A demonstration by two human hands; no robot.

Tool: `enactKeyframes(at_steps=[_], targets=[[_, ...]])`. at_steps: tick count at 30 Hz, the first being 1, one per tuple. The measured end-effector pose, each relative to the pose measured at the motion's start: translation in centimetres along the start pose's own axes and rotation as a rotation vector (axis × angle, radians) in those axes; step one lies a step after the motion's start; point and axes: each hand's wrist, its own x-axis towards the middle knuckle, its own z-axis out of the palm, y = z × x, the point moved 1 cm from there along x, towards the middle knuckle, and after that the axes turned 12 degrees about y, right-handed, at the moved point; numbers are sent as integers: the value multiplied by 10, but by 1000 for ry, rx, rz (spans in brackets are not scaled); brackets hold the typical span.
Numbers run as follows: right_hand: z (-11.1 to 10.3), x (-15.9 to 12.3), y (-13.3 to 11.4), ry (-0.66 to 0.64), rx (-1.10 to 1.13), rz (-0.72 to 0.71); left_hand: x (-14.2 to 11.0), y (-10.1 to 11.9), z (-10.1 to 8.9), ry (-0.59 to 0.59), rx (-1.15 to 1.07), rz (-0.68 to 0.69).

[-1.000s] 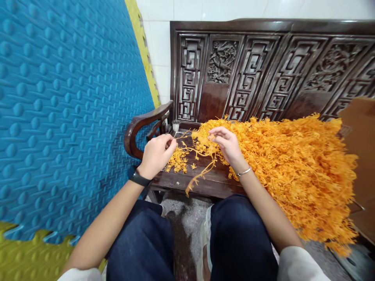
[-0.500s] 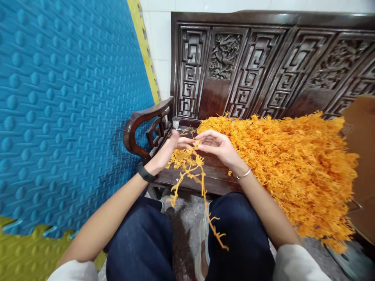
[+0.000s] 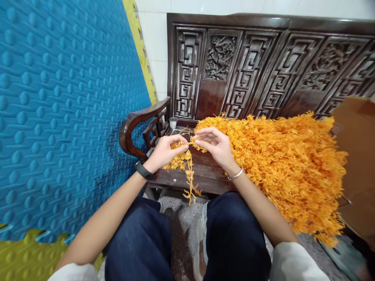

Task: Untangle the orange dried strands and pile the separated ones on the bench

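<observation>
Now the left hand (image 3: 163,152) has closed, pinching the yellow sprig (image 3: 190,171) beside the orange heap (image 3: 287,168); the right hand (image 3: 219,147) seemingly pinches its top, sharing control.

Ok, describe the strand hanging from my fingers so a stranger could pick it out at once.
Start at the dark carved bench, then find the left hand above its seat. From that hand's fingers hangs a thin, branching yellow-orange strand. It dangles past the seat's front edge, unlike the dense heap and small pile resting there.
</observation>
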Motion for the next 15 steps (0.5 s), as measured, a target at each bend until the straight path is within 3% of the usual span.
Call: enactKeyframes(at_steps=[5, 10, 13, 15], targets=[[0, 3, 7, 25, 29, 71, 0, -2, 3, 43, -53, 13], [1, 1, 14, -137, 58, 310, -1, 2, 3, 72, 13, 95], [3, 0, 16, -218, -6, 355, -2, 0, 5, 55, 56, 155], [4, 1, 18, -203, -40, 345, -1, -3, 5, 61, 81, 159]])
